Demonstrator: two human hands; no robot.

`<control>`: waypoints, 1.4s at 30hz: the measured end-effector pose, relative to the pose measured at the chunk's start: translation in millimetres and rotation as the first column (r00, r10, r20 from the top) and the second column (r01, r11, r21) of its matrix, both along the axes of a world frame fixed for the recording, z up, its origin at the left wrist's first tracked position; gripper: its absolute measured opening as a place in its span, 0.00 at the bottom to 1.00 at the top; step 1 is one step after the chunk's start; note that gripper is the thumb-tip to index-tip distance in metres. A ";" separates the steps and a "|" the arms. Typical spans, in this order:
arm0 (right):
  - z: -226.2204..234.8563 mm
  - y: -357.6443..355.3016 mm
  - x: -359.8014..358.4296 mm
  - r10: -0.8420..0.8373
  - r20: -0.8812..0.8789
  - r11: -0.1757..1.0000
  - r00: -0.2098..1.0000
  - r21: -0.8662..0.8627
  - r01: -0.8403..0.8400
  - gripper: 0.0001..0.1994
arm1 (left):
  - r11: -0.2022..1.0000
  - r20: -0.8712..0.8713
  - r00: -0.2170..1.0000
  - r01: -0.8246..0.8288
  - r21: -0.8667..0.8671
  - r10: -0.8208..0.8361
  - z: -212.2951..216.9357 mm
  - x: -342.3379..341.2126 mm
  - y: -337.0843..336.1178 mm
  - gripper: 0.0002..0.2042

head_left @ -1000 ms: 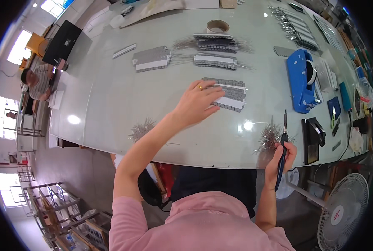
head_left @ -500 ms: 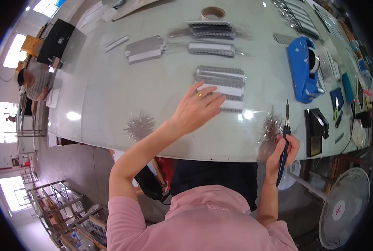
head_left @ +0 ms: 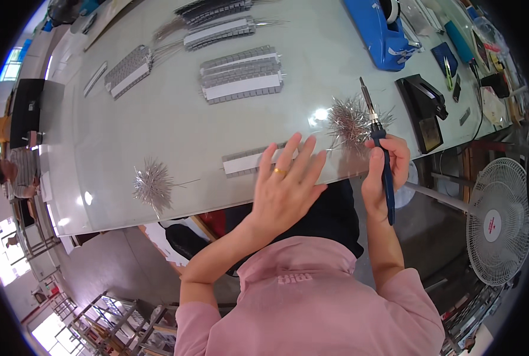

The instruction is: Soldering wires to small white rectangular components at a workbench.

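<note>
My right hand (head_left: 389, 166) grips a dark blue soldering iron (head_left: 388, 190), its metal tip pointing up and away from me. Under the tip lies a bristling heap of thin silvery wire leads (head_left: 346, 121). Near the front edge of the table, a flat grey strip with a white band (head_left: 241, 164) lies crosswise. My left hand (head_left: 285, 187) is over its right end, palm down with fingers spread; whether they touch the strip I cannot tell. Farther off is a group of similar grey and white strips (head_left: 244, 89). A second heap of wire leads (head_left: 151, 185) sits at the left.
A blue tape dispenser (head_left: 383, 41) and a black soldering-iron stand (head_left: 422, 113) are on the right. More strips with long leads (head_left: 220, 34) lie at the back, another piece (head_left: 129, 71) at the left. A white fan (head_left: 499, 222) stands right of the table; a person (head_left: 21, 172) is far left.
My left hand has come back toward me from the group of strips, and one strip now lies by the front edge. The view has shifted. My right hand still holds the soldering iron.
</note>
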State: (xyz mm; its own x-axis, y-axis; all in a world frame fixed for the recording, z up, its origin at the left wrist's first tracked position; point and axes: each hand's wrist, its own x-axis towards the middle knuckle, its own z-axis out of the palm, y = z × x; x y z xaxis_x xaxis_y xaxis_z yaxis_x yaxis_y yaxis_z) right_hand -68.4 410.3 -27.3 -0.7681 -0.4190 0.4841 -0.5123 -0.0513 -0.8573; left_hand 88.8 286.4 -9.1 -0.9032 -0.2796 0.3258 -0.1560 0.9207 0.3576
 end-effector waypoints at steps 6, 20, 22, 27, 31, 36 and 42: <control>2.9 26.2 1.3 -0.062 0.004 0.998 0.998 0.018 0.062 0.08 | 0.999 0.086 0.996 -0.028 -0.045 0.032 -7.4 -11.7 2.8 0.25; 23.0 47.6 6.7 0.213 0.260 0.959 0.942 0.131 -0.253 0.08 | 0.989 0.076 0.990 -0.112 -0.099 0.120 -8.8 46.4 -28.9 0.26; 23.0 52.4 5.4 0.307 0.192 0.915 0.932 0.209 -0.344 0.07 | 0.990 0.106 0.988 -0.106 -0.096 0.117 -11.0 51.8 -29.1 0.27; 25.4 46.4 16.6 0.249 0.267 0.924 0.931 0.222 -0.310 0.07 | 0.991 0.079 0.991 -0.099 -0.086 0.106 -12.2 52.7 -27.3 0.27; 25.5 40.9 17.6 0.249 0.304 0.914 0.920 0.240 -0.327 0.07 | 0.994 0.101 0.992 -0.068 -0.087 0.077 -11.0 51.9 -28.3 0.27; 22.5 41.7 18.9 0.232 0.362 0.911 0.903 0.243 -0.332 0.06 | 0.992 0.117 0.991 -0.053 -0.117 0.067 -15.0 51.6 -26.2 0.28; 20.9 39.8 13.9 0.260 0.566 0.932 0.782 0.066 -0.358 0.05 | 0.992 0.131 0.990 -0.046 -0.121 0.061 -14.5 48.6 -26.4 0.28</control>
